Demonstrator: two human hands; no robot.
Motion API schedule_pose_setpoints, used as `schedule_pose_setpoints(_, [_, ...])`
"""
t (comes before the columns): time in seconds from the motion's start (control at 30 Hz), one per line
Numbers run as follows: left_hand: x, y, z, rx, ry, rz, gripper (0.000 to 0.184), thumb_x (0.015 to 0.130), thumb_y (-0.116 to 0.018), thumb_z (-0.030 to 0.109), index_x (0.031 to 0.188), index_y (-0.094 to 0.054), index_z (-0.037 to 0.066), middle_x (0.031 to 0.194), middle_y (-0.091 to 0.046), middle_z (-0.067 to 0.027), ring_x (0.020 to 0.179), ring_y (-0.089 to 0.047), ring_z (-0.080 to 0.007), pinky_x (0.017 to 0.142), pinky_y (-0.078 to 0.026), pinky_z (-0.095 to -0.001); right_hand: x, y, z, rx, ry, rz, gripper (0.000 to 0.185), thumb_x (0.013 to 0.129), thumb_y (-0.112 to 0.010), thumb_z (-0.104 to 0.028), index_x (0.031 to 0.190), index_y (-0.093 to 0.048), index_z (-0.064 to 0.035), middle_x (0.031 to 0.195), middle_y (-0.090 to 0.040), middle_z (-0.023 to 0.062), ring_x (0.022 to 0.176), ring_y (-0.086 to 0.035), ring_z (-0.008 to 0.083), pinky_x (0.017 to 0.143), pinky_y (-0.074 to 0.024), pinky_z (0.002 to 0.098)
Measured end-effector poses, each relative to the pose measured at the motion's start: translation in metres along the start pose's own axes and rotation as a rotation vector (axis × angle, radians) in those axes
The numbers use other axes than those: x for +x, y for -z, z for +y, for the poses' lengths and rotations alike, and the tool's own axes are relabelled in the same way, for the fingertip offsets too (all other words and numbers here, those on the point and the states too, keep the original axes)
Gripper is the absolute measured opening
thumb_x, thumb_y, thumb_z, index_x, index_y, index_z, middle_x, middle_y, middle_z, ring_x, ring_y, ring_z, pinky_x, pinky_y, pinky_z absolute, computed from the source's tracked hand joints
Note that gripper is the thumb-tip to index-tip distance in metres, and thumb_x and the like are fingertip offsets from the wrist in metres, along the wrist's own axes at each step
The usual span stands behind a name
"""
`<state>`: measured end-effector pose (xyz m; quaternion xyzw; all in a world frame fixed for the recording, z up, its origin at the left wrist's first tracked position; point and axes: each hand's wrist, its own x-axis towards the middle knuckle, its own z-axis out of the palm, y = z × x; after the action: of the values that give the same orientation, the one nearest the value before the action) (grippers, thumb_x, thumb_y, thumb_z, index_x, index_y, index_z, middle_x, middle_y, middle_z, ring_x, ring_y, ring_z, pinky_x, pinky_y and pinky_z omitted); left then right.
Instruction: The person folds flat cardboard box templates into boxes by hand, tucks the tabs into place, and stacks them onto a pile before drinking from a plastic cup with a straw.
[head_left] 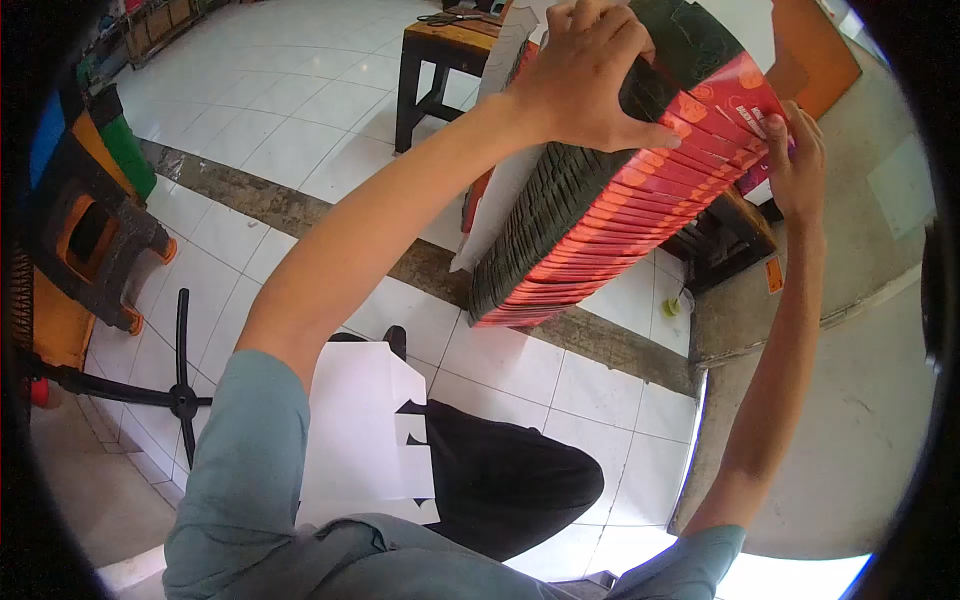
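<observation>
A tall stack of red and black folded cardboard boxes rises from the tiled floor in front of me. At its top, my left hand grips the near left corner, its thumb pressed on the red side and its fingers bent over the dark top. My right hand holds the right edge of the upper boxes, thumb on the red printed face; part of its fingers is hidden behind them. Across my lap lies a white die-cut cardboard sheet with notches along its right side.
Behind the stack stands a wooden table with scissors on it. A dark plastic stool is at the left, near a black five-star chair base. A wall bounds the right side. A yellow-green object lies on the floor.
</observation>
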<state>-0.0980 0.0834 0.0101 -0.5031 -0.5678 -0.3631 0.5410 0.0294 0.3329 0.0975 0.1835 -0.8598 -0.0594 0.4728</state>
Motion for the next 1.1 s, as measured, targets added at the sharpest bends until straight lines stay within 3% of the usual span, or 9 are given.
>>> schedule_pose_setpoints(0.1, [0.005,0.006,0.000,0.028,0.041,-0.090,0.076,0.076,-0.058,0.079,0.095,-0.046,0.006,0.096,-0.043,-0.0136,0.087,-0.040,-0.0278,0.081,-0.027,-0.0455,0.026,0.003,-0.071,0.161,-0.010,0.028,0.030,0.094,-0.060,-0.028,0.087,-0.060,0.0009,0.081,-0.062,0.0160,0.078,-0.060,0.0324,0.072,-0.0457,0.0401])
schedule_pose_setpoints(0.17, [0.005,0.006,0.003,0.059,0.034,-0.031,0.065,0.062,-0.080,0.060,0.094,-0.059,0.008,0.101,-0.057,-0.0095,0.107,-0.048,-0.0298,0.092,-0.032,-0.0450,0.037,-0.008,-0.100,0.307,-0.069,0.009,0.027,0.091,-0.063,-0.026,0.085,-0.060,0.0004,0.080,-0.062,0.0165,0.076,-0.060,0.0331,0.071,-0.0457,0.0413])
schedule_pose_setpoints(0.27, [0.009,0.005,0.010,0.004,-0.005,-0.141,0.063,0.059,-0.082,0.056,0.092,-0.060,0.008,0.097,-0.058,-0.0076,0.107,-0.048,-0.0286,0.089,-0.032,-0.0440,0.045,-0.025,-0.110,-0.020,0.002,0.030,0.025,0.079,-0.068,-0.020,0.079,-0.051,-0.0004,0.075,-0.061,0.0195,0.070,-0.060,0.0396,0.068,-0.0459,0.0464])
schedule_pose_setpoints(0.37, [0.005,0.014,0.015,-0.070,0.054,-0.145,0.047,0.070,-0.080,0.038,0.097,-0.060,0.006,0.091,-0.055,-0.0041,0.104,-0.048,-0.0257,0.095,-0.034,-0.0416,0.038,-0.022,-0.114,-0.003,0.006,-0.026,0.027,0.082,-0.065,-0.022,0.080,-0.049,-0.0001,0.076,-0.062,0.0201,0.073,-0.061,0.0408,0.069,-0.0460,0.0488])
schedule_pose_setpoints(0.4, [0.004,0.013,0.009,-0.069,0.054,-0.142,0.047,0.070,-0.080,0.038,0.097,-0.060,0.006,0.091,-0.055,-0.0041,0.104,-0.048,-0.0257,0.095,-0.034,-0.0416,0.038,-0.018,-0.117,-0.005,0.010,-0.026,0.027,0.082,-0.065,-0.022,0.080,-0.049,-0.0001,0.076,-0.062,0.0201,0.073,-0.061,0.0408,0.069,-0.0460,0.0488])
schedule_pose_setpoints(0.47, [0.005,0.007,-0.013,0.009,0.017,-0.224,0.080,0.078,-0.056,0.078,0.106,-0.048,0.003,0.098,-0.043,-0.0126,0.089,-0.041,-0.0271,0.081,-0.027,-0.0446,0.041,-0.011,-0.121,-0.003,-0.075,-0.213,0.026,0.085,-0.063,-0.023,0.084,-0.052,-0.0002,0.081,-0.064,0.0199,0.079,-0.062,0.0396,0.071,-0.0458,0.0514])
schedule_pose_setpoints(0.7, [-0.003,-0.008,-0.015,0.016,0.013,-0.045,0.090,0.087,-0.048,0.074,0.144,-0.030,0.007,0.114,-0.042,-0.0179,0.107,-0.043,-0.0327,0.093,-0.032,-0.0522,0.039,-0.003,-0.106,-0.025,0.014,-0.179,0.030,0.093,-0.059,-0.027,0.109,-0.063,-0.0023,0.096,-0.068,0.0188,0.090,-0.066,0.0338,0.082,-0.0495,0.0429])
schedule_pose_setpoints(0.9, [-0.006,-0.036,0.017,-0.344,0.316,0.145,0.082,0.092,-0.046,0.068,0.143,-0.031,0.005,0.142,-0.027,-0.0307,0.137,-0.026,-0.0434,0.110,-0.021,-0.0574,0.025,-0.011,0.039,0.729,-0.502,0.113,0.057,0.100,-0.043,-0.049,0.130,-0.058,-0.0029,0.122,-0.065,0.0104,0.107,-0.061,0.0209,0.093,-0.0465,0.0352])
schedule_pose_setpoints(1.1, [0.006,-0.052,0.023,-0.204,0.161,0.162,0.071,0.097,-0.047,0.057,0.138,-0.035,0.001,0.140,-0.033,-0.0283,0.135,-0.030,-0.0428,0.108,-0.026,-0.0548,-0.011,-0.058,0.040,1.544,-0.852,-0.044,0.065,0.101,-0.035,-0.054,0.133,-0.054,-0.0003,0.131,-0.059,0.0132,0.117,-0.058,0.0218,0.100,-0.0476,0.0377])
